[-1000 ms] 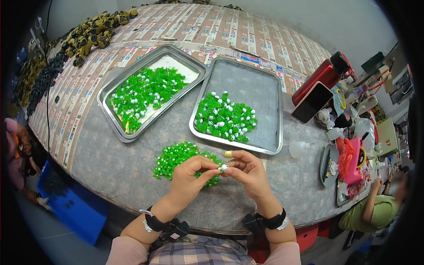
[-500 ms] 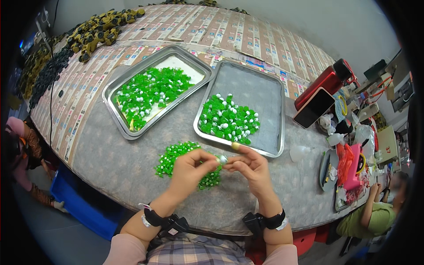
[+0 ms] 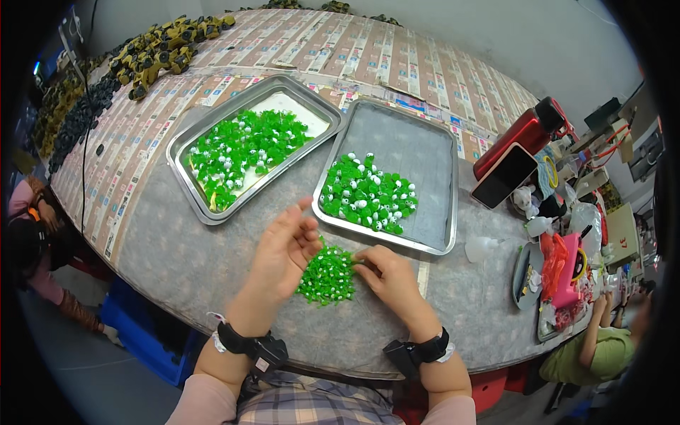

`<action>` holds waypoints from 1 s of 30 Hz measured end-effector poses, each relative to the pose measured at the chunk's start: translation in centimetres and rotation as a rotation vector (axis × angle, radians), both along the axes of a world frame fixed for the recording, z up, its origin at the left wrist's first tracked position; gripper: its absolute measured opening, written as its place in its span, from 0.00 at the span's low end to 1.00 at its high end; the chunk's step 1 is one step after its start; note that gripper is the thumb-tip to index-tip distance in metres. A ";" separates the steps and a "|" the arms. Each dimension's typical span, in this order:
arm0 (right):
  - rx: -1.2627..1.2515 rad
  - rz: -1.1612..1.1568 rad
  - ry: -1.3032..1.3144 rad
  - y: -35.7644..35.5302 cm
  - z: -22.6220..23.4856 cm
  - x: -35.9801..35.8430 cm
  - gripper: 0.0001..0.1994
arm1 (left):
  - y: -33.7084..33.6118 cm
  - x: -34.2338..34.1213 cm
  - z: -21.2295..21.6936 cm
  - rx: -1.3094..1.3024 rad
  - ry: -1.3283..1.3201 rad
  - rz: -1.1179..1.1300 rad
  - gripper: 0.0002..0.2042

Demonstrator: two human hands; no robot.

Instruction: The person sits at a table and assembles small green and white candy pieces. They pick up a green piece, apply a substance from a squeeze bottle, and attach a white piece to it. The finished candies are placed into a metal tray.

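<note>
A pile of small green pieces with white dots lies on the grey table cover between my hands. At its right edge, my right hand is closed in a pinch, thumb against forefinger; what sits between the tips is too small to make out. My left hand is raised over the pile's left side, palm turned inward, fingers loosely bent and apart, with nothing visible in it. Beyond it stands a metal tray holding a heap of green pieces with white eye-like balls in its near left part.
A second metal tray with similar green and white pieces overlaps its neighbour's corner. To the right are a red bottle, a leaning phone and a pink container. Yellow-black toy parts are heaped far left. Other people sit at both sides.
My hands, which were together holding a small white-and-green piece, have parted. The left has moved left and opened; the right has come down to the pile's edge. That piece is no longer visible between them.
</note>
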State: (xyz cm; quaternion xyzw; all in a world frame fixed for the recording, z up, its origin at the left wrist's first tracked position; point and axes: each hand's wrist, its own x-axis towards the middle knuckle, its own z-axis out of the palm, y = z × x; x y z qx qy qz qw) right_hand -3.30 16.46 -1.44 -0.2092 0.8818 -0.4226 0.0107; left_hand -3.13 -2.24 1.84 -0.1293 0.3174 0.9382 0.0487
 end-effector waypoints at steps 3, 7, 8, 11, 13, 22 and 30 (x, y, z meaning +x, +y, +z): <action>-0.010 -0.005 -0.038 0.4 -0.1 0.1 0.07 | 1.2 0.8 -1.2 -0.087 0.047 -0.121 0.13; -0.522 -0.080 -0.536 1.1 0.5 0.5 0.05 | 1.9 1.7 -2.1 -0.335 0.085 -0.214 0.11; -0.660 -0.093 -0.571 1.1 1.3 0.7 0.04 | 2.0 1.9 -1.7 -0.392 0.119 -0.268 0.11; -0.783 -0.041 -0.514 1.0 2.0 0.9 0.05 | 2.8 2.1 -1.9 -0.441 0.153 -0.348 0.11; -0.735 -0.018 -0.436 0.9 2.0 1.1 0.05 | 3.0 2.2 -1.6 -0.379 0.124 -0.418 0.11; -0.604 -0.827 0.540 8.8 5.9 0.1 0.10 | 2.8 2.3 -2.4 -0.259 0.044 -0.361 0.10; -0.207 -0.757 -0.032 17.9 -1.1 -0.5 0.25 | 3.3 2.3 -2.0 -0.236 0.043 -0.347 0.10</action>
